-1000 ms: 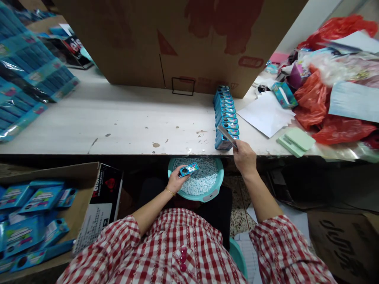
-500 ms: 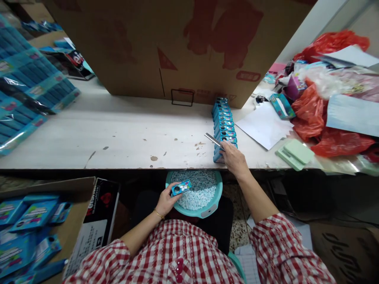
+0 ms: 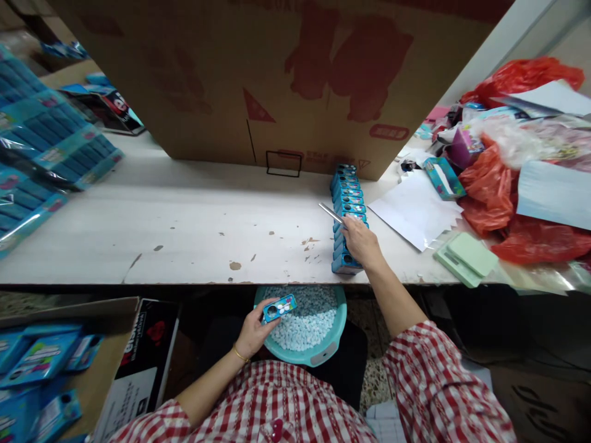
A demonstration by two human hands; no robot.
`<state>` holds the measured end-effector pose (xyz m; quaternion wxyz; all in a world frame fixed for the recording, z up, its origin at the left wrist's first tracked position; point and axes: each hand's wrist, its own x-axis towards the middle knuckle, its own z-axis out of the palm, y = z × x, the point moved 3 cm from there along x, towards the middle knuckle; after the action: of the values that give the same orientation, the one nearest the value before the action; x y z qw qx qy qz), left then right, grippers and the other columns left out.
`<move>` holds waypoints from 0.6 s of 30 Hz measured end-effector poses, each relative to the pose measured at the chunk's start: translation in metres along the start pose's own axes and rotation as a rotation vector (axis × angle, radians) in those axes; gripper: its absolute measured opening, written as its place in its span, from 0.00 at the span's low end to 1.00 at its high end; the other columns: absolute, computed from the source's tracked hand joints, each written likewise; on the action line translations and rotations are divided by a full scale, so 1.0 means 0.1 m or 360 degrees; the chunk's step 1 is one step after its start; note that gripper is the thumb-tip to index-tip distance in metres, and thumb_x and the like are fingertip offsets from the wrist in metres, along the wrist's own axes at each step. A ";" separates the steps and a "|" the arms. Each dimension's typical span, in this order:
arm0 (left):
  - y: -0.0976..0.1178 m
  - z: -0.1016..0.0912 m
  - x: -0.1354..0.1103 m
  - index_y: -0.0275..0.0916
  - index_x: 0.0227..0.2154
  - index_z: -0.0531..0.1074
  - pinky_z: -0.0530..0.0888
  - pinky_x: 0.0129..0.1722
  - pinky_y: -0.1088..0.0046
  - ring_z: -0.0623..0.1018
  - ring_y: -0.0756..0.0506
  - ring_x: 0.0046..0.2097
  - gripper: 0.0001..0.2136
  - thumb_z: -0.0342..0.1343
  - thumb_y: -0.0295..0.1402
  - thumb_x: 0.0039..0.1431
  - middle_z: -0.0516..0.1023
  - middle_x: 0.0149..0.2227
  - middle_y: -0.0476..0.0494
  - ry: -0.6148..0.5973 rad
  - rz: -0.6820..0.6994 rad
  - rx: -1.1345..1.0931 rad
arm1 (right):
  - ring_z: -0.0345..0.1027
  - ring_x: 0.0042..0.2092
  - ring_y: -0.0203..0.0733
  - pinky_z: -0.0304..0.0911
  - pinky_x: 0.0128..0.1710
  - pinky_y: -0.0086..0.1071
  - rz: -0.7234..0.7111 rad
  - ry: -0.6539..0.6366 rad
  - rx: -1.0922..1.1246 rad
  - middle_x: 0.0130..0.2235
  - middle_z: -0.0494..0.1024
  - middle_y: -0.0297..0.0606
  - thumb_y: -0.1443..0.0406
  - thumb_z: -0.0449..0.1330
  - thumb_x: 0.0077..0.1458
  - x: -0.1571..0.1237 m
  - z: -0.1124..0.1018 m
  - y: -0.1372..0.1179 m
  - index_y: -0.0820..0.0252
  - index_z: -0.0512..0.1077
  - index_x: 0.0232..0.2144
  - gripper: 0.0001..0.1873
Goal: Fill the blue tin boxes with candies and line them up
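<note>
My left hand (image 3: 252, 332) holds a small blue tin (image 3: 279, 308) over a teal bowl (image 3: 323, 351) full of pale blue tablets in my lap. My right hand (image 3: 361, 241) reaches onto the white table (image 3: 184, 234) and grips a thin flat metal strip (image 3: 330, 213) that sticks out to the left. That hand rests on a row of several blue tins (image 3: 347, 203) running away from the table's edge.
A big cardboard box (image 3: 277, 80) stands behind the row. White paper (image 3: 415, 209), a green pad (image 3: 466, 258) and red plastic bags (image 3: 489, 172) lie right. Wrapped blue packs (image 3: 41, 154) lie left. An open carton of blue packets (image 3: 37, 363) sits lower left.
My right hand has moved along the row away from the table's edge, keeping the metal strip. My left hand with the tin stays over the bowl. The camera has tilted.
</note>
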<state>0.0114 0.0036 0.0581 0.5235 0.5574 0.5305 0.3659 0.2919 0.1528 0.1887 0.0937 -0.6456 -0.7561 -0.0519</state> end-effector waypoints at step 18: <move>0.06 -0.04 0.05 0.39 0.43 0.71 0.70 0.50 0.64 0.75 0.41 0.48 0.20 0.59 0.37 0.46 0.76 0.46 0.40 0.0000 -0.0121 -0.0006 | 0.53 0.59 0.46 0.53 0.56 0.38 0.0162 -0.0124 0.0040 0.58 0.62 0.48 0.65 0.48 0.59 0.99 0.24 0.34 0.65 0.63 0.52 0.19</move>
<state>0.0094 0.0101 0.0641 0.5381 0.5357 0.5506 0.3468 0.3085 0.2586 0.1843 0.0747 -0.6836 -0.7259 -0.0125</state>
